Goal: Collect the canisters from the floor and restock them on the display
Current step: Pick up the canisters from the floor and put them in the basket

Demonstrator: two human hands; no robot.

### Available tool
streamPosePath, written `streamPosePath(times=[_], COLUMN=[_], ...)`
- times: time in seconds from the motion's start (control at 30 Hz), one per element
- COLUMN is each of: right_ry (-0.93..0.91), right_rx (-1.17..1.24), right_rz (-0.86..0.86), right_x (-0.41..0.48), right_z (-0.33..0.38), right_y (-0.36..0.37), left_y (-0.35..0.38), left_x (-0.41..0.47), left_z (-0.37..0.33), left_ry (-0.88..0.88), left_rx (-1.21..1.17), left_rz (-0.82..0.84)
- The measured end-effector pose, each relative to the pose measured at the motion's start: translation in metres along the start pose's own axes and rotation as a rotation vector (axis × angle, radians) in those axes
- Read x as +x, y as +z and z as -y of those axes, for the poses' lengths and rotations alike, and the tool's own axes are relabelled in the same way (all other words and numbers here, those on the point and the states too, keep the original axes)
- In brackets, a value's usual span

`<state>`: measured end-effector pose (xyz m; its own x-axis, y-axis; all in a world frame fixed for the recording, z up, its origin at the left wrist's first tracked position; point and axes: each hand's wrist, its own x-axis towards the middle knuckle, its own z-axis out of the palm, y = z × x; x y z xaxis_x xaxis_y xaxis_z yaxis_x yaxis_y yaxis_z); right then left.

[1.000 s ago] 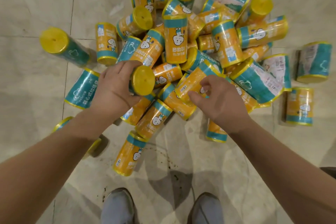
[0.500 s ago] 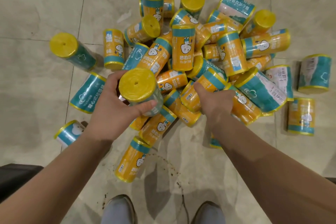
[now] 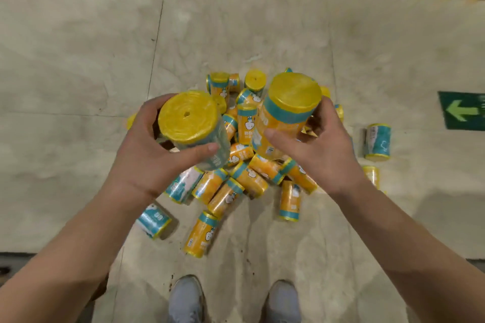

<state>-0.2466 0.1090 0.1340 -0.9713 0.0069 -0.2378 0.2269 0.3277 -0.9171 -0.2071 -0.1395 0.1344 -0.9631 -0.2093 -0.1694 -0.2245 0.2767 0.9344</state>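
Yellow film, glossy and tight, covers the top of each canister you hold. It looks slick, so trust the sides rather than the ends. Your left grip (image 3: 154, 160) is curled round the teal canister (image 3: 187, 117), with the thumb across the near wall and the fingers round the far side, just under the yellow end. Your right grip (image 3: 322, 155) is wrapped the same way round the orange canister (image 3: 275, 134), with the thumb on the label and the fingers round the far side. Both canisters are raised clear of the floor (image 3: 78, 60) and tilted with their tops toward you. They are close together, though not plainly touching.

I judge them light, since each sits in one hand without sign of strain. The walls look stiff enough to take a firm squeeze, but the wrap is shiny and could slide under your fingers. Take hold at mid-body, across the full width, not by the rim. A dent seems likelier damage than a break.

The rest of the pile (image 3: 244, 178) lies below and between your grips, most canisters on their sides and resting loosely on one another. Lifting one may set its neighbours rolling, so pick from the top and the edges. One stray canister (image 3: 378, 141) sits apart on the floor, well out beyond your right grip. The display is not in view, so I cannot tell which way you must carry them.
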Motion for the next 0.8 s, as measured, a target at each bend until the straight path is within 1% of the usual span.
streamPosePath(times=[0.3, 0.5, 0.67, 0.8], right_ry=[-0.292, -0.473, -0.597, -0.623], right_rx=[-0.141, -0.120, -0.106, -0.100], right_rz=[-0.009, -0.032, -0.062, -0.059], right_x=[-0.090, -0.167, -0.229, -0.269], right_z=[0.252, 0.422, 0.536, 0.583], right_y=[-0.099, -0.151, -0.182, -0.197], left_y=[-0.096, -0.164, -0.207, -0.232], left_x=[-0.054, -0.115, -0.170, -0.206], left_z=[-0.255, -0.431, -0.537, -0.591], left_ry=[0.166, 0.294, 0.382, 0.453], left_rx=[-0.059, -0.067, -0.131, -0.160], left_rz=[-0.005, 0.004, -0.022, -0.045])
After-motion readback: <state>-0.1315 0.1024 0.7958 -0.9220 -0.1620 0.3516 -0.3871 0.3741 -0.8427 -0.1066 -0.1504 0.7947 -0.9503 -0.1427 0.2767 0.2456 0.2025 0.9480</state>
